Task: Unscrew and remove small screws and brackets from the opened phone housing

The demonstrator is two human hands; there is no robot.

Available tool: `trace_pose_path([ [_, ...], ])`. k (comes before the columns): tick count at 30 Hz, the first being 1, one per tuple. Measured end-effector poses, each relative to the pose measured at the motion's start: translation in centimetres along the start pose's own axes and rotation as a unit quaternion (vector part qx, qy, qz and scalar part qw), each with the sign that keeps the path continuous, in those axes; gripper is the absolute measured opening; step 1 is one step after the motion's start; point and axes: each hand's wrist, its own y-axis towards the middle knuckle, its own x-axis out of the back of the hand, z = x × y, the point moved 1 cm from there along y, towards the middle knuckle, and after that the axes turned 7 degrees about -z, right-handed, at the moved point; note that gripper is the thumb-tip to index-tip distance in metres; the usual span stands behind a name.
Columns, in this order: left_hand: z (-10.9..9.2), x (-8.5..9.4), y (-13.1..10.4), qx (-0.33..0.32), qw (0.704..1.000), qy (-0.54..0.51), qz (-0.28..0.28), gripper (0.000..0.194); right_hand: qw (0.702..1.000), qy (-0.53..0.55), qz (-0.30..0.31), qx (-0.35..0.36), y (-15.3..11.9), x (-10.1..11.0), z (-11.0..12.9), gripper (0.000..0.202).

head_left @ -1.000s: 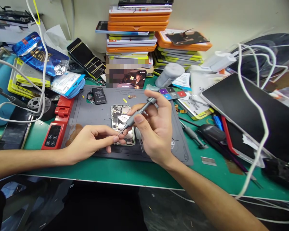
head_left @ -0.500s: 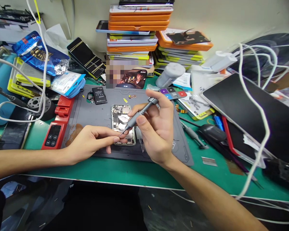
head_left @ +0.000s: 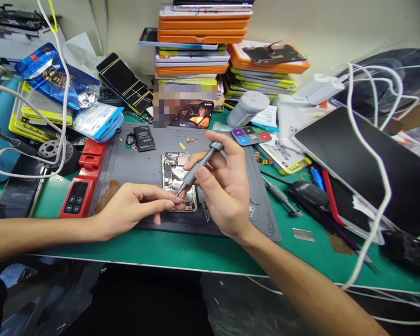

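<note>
My right hand (head_left: pixel 227 191) is closed round a grey precision screwdriver (head_left: pixel 198 170), its cap under the forefinger and its thin bit slanting down to the left. At the bit's tip, the thumb and forefinger of my left hand (head_left: pixel 136 205) are pinched together; whatever lies between them is too small to make out. Below and behind the fingers, an opened phone (head_left: pixel 171 175) lies on the grey work mat (head_left: pixel 133 170), its inner boards showing. Part of its lower right side is covered by my hands. A black phone battery (head_left: pixel 144 138) rests on the mat farther back.
A red device with buttons (head_left: pixel 75 198) stands left of the mat. To the right lie another screwdriver (head_left: pixel 280 198), a metal blade (head_left: pixel 303 234) and a large dark panel (head_left: pixel 357 163) crossed by a white cable (head_left: pixel 373 177). Boxes (head_left: pixel 201 35) are stacked behind a phone with a lit screen (head_left: pixel 192 114).
The screwdriver's cap end and my right fingers have shifted slightly left, while the bit stays at my left fingertips. The picture on the lit phone screen has changed.
</note>
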Motion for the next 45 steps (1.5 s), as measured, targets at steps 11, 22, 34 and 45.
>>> trace_pose_path([
  [11,0.0,0.1,-0.1,0.001,1.000,-0.002,0.006,0.020,1.000,0.016,-0.005,-0.015,0.1,0.1,-0.1,0.047],
  [22,0.3,0.1,0.1,0.000,1.000,0.015,0.026,0.023,1.000,-0.001,0.014,-0.018,0.5,1.0,-1.0,0.046],
  [34,2.0,-0.2,-1.9,-0.332,0.871,0.326,0.157,0.024,0.967,-0.170,-0.051,0.182,-0.4,0.8,-0.4,0.043],
  [45,2.1,0.6,-1.7,-0.617,0.483,0.617,-0.076,0.019,0.910,-0.226,0.063,0.343,-0.4,1.2,-1.1,0.064],
])
